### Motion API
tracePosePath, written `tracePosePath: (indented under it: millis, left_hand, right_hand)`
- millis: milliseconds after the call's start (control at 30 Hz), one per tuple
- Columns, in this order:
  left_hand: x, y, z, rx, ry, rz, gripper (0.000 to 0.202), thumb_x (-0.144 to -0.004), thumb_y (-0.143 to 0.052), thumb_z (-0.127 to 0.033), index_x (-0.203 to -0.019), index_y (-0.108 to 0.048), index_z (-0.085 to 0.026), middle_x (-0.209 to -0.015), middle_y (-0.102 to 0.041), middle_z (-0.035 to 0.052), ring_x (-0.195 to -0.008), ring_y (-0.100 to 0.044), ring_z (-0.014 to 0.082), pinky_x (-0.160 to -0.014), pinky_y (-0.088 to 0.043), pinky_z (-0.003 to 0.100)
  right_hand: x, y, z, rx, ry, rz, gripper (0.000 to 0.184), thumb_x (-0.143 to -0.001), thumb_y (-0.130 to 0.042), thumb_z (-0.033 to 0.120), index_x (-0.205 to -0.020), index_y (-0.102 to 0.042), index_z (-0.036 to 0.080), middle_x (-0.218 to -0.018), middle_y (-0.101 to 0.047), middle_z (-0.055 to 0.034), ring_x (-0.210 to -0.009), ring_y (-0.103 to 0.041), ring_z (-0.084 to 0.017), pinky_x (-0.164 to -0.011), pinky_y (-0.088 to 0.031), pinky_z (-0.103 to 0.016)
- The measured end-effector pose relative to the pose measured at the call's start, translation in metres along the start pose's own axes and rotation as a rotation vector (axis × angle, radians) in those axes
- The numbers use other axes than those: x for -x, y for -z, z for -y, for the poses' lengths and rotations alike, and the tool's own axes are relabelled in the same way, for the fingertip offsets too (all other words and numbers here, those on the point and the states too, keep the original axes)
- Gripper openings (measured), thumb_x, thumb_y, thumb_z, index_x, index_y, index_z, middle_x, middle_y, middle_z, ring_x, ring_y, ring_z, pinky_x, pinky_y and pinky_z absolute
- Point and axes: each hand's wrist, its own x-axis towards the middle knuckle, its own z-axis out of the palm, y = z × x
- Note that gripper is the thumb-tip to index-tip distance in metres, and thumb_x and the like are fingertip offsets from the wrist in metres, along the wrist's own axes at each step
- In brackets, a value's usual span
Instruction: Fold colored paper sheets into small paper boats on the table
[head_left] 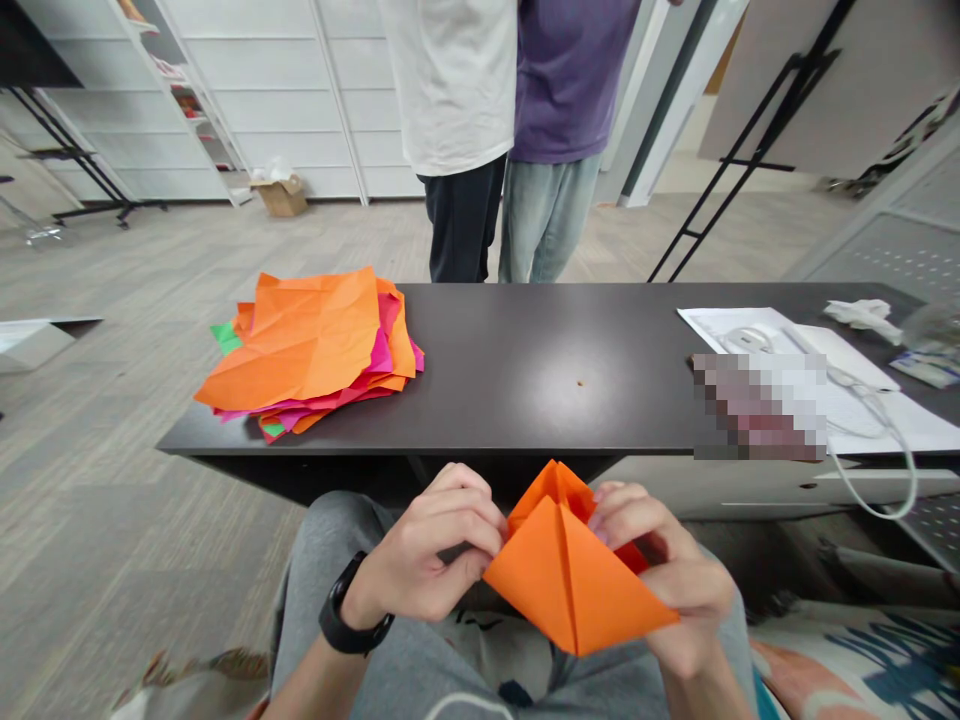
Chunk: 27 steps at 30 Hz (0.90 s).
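Observation:
Over my lap, in front of the desk's near edge, I hold a folded orange paper [566,575]. Its front shows a creased diamond shape, and its top stands partly open in layers. My left hand [442,545], with a black band on the wrist, pinches the left corner between thumb and fingers. My right hand [660,560] grips the right side, its thumb at the outer corner and its fingers reaching inside the upper fold. Both hands are closed on the paper.
A pile of crumpled coloured paper sheets [315,340] lies on the dark desk [517,350] at the left. White papers [720,322], a white cable [911,470] and a blurred-out object [757,405] are at the right. Two people [510,120] stand beyond the desk.

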Motion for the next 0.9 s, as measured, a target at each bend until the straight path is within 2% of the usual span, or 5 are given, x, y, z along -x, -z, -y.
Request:
tracePosePath:
  millis: [267, 400, 500, 700, 900]
  left_hand:
    - [0.01, 0.005, -0.002, 0.112, 0.029, -0.025, 0.011, -0.092, -0.052, -0.017, -0.093, -0.061, -0.023, -0.073, -0.058, 0.0031, -0.07, -0.054, 0.0176, -0.069, -0.044, 0.035]
    - [0.017, 0.004, 0.0, 0.19, -0.008, -0.155, 0.01, -0.093, -0.05, -0.019, -0.094, -0.06, -0.023, -0.071, -0.054, 0.0022, -0.065, -0.051, 0.0163, -0.064, -0.041, 0.034]
    - [0.02, 0.0, 0.002, 0.251, -0.002, -0.261, 0.009, -0.095, -0.05, -0.021, -0.095, -0.059, -0.023, -0.073, -0.055, 0.0028, -0.068, -0.052, 0.0165, -0.066, -0.042, 0.034]
    - [0.019, -0.009, 0.001, 0.346, 0.069, -0.311, 0.005, -0.096, -0.051, -0.024, -0.098, -0.056, -0.023, -0.077, -0.051, 0.0019, -0.072, -0.049, 0.0162, -0.067, -0.043, 0.031]
    - [0.008, -0.021, -0.005, 0.457, 0.257, -0.587, 0.012, -0.095, -0.054, -0.028, -0.085, -0.052, -0.021, -0.078, -0.049, 0.001, -0.076, -0.047, 0.0155, -0.069, -0.042, 0.027]
  right_hand:
    - [0.0, 0.019, 0.022, -0.073, -0.306, 0.512, 0.044, -0.089, -0.054, 0.066, -0.089, -0.078, 0.029, -0.122, -0.071, -0.0059, -0.127, -0.056, -0.034, -0.121, -0.017, -0.057]
    - [-0.003, 0.019, 0.014, 0.007, -0.204, 0.549, 0.022, -0.096, -0.056, 0.03, -0.111, -0.072, 0.031, -0.108, -0.077, -0.002, -0.117, -0.065, -0.025, -0.122, -0.02, -0.053]
    - [-0.007, 0.011, 0.009, 0.218, -0.07, 0.564, 0.044, -0.09, -0.061, 0.009, -0.128, -0.063, 0.029, -0.108, -0.078, -0.0012, -0.109, -0.068, -0.02, -0.119, -0.028, -0.047]
    - [-0.004, -0.003, 0.005, 0.384, 0.065, 0.398, 0.036, -0.094, -0.056, 0.014, -0.126, -0.065, 0.025, -0.114, -0.076, -0.007, -0.104, -0.068, -0.024, -0.091, -0.05, -0.044]
    - [0.0, -0.01, 0.007, 0.288, -0.088, -0.104, 0.032, -0.086, -0.058, 0.006, -0.103, -0.073, 0.029, -0.086, -0.074, -0.0043, -0.08, -0.067, -0.024, -0.072, -0.051, -0.041]
